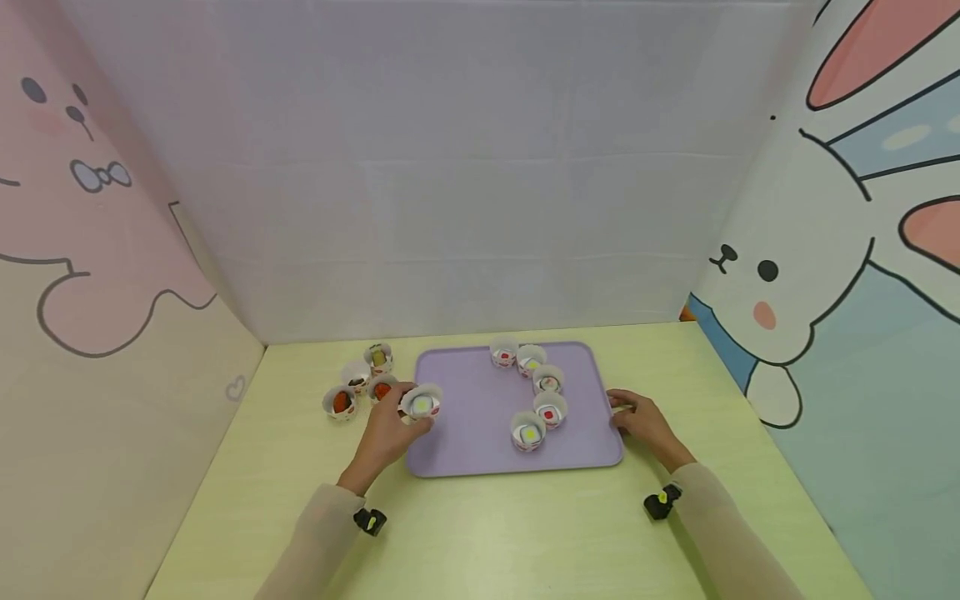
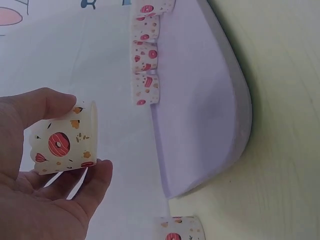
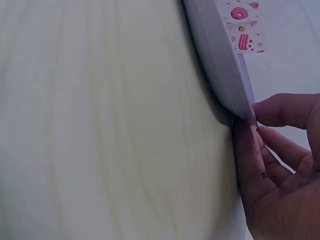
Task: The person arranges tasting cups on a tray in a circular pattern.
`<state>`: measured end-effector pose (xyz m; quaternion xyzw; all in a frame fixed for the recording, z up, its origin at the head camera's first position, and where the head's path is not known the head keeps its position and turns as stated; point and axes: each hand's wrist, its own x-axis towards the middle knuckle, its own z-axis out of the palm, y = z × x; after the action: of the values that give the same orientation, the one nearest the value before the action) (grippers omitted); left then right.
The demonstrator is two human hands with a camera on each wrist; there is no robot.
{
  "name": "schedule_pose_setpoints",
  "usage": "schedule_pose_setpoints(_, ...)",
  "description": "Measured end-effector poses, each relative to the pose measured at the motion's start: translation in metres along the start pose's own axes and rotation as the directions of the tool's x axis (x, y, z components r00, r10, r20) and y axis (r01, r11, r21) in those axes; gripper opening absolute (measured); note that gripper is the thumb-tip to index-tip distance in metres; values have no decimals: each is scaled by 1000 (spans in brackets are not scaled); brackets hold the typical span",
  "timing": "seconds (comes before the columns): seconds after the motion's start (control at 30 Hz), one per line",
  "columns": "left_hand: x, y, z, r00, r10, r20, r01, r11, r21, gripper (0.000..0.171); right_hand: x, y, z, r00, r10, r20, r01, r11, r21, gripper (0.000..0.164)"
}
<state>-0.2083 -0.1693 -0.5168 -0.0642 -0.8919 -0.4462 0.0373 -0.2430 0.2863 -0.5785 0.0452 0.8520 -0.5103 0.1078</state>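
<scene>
My left hand (image 1: 384, 435) grips a small paper cup (image 1: 422, 403) between thumb and fingers, over the left edge of a purple tray (image 1: 468, 443). In the left wrist view this cup (image 2: 62, 145) shows a doughnut print; the head view shows a white and yellow-green piece inside. At the tray's right side, my right hand (image 1: 647, 427) pinches the rim, thumb above and fingers beneath, as the right wrist view shows. Several printed cups stand on the tray's right half in a curved row, among them a front one (image 1: 528, 433) with a yellow-green centre and one with red (image 1: 551, 412).
Left of the tray, several more cups stand close together on the pale yellow table (image 1: 487, 533); one cup (image 1: 341, 404) has an orange-red filling, another (image 1: 378, 360) a greenish one. A white curtain-like backdrop (image 1: 465, 208) rises behind, with cartoon-printed side walls.
</scene>
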Motion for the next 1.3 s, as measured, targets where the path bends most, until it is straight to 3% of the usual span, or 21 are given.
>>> schedule_pose_setpoints(0.73,8,9,60,998,-42,55,41,999,6,51,0,0,0,1000,1,-8,-1,1000,-10,58)
schedule_pose_setpoints(1.13,10,8,86,991,-71,114,73,997,-13,51,0,0,0,1000,-6,-17,6,1000,-11,59)
schedule_pose_setpoints(1.3,10,7,94,992,-55,113,57,998,-9,49,-1,-1,1,1000,-5,-13,4,1000,-20,59)
